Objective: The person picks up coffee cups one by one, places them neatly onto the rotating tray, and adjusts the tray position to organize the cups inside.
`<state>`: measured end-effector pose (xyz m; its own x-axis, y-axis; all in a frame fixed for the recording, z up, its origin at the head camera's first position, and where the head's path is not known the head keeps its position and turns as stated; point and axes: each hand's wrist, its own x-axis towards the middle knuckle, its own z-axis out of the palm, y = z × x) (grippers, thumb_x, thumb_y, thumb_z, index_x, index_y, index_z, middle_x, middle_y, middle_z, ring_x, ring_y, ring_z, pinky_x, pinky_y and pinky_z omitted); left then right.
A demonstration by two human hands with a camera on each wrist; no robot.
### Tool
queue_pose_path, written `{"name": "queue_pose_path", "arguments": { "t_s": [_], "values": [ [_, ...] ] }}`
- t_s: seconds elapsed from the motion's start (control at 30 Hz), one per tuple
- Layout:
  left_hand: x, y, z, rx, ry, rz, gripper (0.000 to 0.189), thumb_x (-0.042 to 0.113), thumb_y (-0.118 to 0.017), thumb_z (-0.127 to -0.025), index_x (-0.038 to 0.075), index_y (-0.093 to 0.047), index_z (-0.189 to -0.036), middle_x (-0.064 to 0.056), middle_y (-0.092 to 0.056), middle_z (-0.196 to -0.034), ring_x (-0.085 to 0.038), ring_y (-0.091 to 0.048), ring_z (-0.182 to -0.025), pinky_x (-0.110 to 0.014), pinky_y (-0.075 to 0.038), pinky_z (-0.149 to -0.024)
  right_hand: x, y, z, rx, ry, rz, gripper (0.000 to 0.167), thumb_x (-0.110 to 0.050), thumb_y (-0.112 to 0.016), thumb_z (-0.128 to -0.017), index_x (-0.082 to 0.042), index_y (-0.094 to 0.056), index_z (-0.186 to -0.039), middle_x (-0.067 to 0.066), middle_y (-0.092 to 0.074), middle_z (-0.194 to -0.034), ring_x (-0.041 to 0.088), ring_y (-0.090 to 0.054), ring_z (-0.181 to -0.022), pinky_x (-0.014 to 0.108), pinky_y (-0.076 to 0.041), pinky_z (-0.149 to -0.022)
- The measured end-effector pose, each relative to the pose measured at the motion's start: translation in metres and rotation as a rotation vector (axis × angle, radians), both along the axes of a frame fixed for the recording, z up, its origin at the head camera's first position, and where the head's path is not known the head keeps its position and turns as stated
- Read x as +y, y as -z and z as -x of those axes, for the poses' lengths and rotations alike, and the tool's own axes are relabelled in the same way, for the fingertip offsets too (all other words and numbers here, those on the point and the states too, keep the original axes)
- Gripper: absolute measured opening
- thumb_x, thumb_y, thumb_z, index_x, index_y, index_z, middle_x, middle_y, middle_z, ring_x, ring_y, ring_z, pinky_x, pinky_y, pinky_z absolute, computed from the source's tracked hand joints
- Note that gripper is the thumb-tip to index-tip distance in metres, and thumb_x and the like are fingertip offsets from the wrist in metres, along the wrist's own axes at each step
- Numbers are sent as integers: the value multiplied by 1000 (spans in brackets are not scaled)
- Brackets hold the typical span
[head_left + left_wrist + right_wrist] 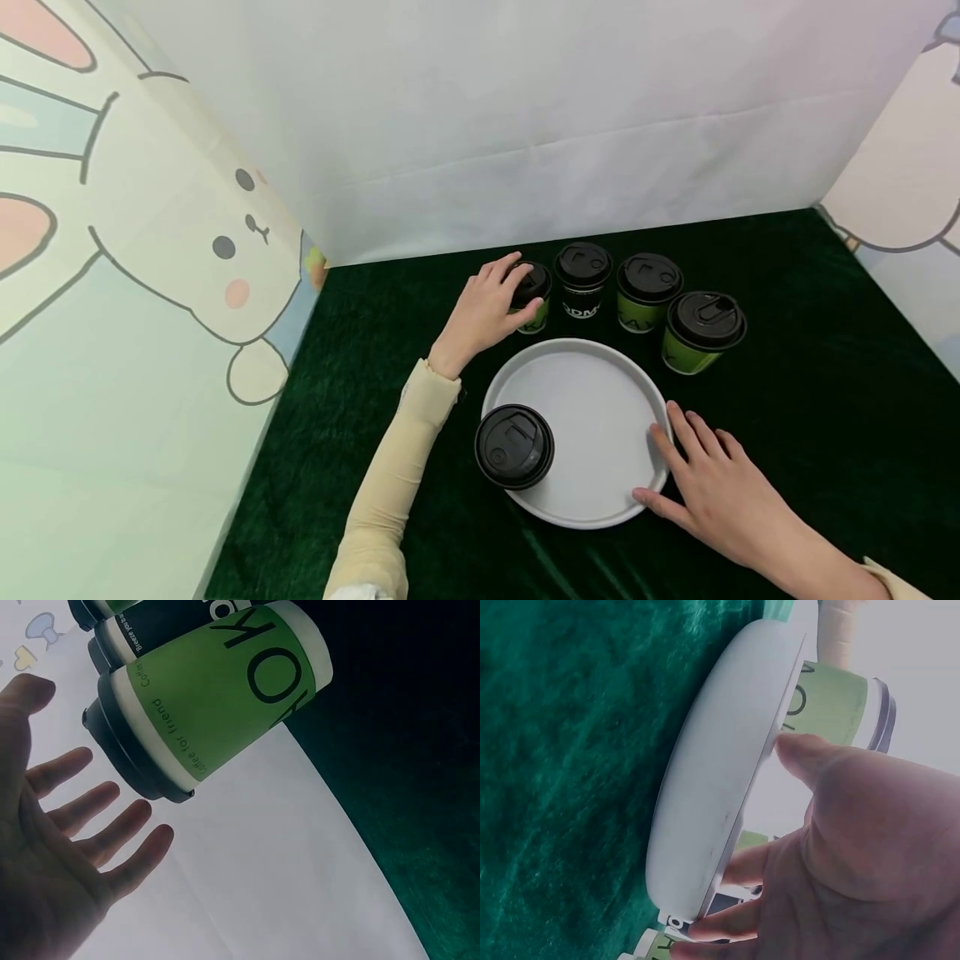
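Note:
Above the leftmost green paper coffee cup with a black lid [217,697], my left hand [485,310] hovers with fingers spread. The left wrist view shows a gap between those fingertips and the lid. My right hand [720,492] rests on the right rim of a round white tray [592,433], its fingers fairly straight and its thumb on the edge. A black-lidded coffee cup [514,447] stands on the tray's left side, its body mostly hidden from above; the right wrist view shows its green side [829,701].
Behind the tray stand a black cup [582,279] and two green cups, one in the middle [648,292] and one at the right [701,332]. A dark green cloth [810,400] covers the table. A white wall [525,108] rises at its far edge.

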<state>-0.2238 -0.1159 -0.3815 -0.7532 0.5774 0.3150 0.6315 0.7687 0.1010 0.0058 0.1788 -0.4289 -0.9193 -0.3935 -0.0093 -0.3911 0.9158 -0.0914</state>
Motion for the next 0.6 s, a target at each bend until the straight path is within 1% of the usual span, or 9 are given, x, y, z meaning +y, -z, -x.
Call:
{"name": "queue_pose_path", "arguments": {
  "t_s": [0.13,0.3,0.43,0.6],
  "values": [
    [1,2,0,-25,-9,20,60,52,-54,-100,16,-51,-147,-11,-37,-157,-32,-43,-138,-50,-46,-99,-1,0,-3,-4,2,-1,88,-77,-51,-87,-7,-57,-142,27,-37,-155,45,-46,-134,64,-42,-98],
    [2,3,-1,-105,-26,49,68,57,-56,-97,17,-45,-151,-10,-30,-162,-33,-38,-141,-53,-46,-100,1,-3,-2,-18,3,-23,87,-78,-50,-87,-10,-58,-141,27,-40,-153,46,-47,-132,65,-42,-97],
    [2,5,0,-140,-39,88,72,54,-59,-96,17,-38,-155,-11,-25,-164,-34,-35,-143,-54,-45,-102,4,-7,3,-34,2,-41,84,-77,-49,-87,-14,-58,-141,24,-41,-153,47,-46,-132,67,-40,-98],
    [1,9,3,-150,-56,126,75,48,-62,-97,16,-31,-157,-13,-23,-164,-35,-36,-142,-53,-46,-102,6,-14,11,-16,-23,-42,80,-74,-52,-89,-13,-59,-141,23,-43,-153,47,-47,-132,66,-40,-99]
  ]
}}
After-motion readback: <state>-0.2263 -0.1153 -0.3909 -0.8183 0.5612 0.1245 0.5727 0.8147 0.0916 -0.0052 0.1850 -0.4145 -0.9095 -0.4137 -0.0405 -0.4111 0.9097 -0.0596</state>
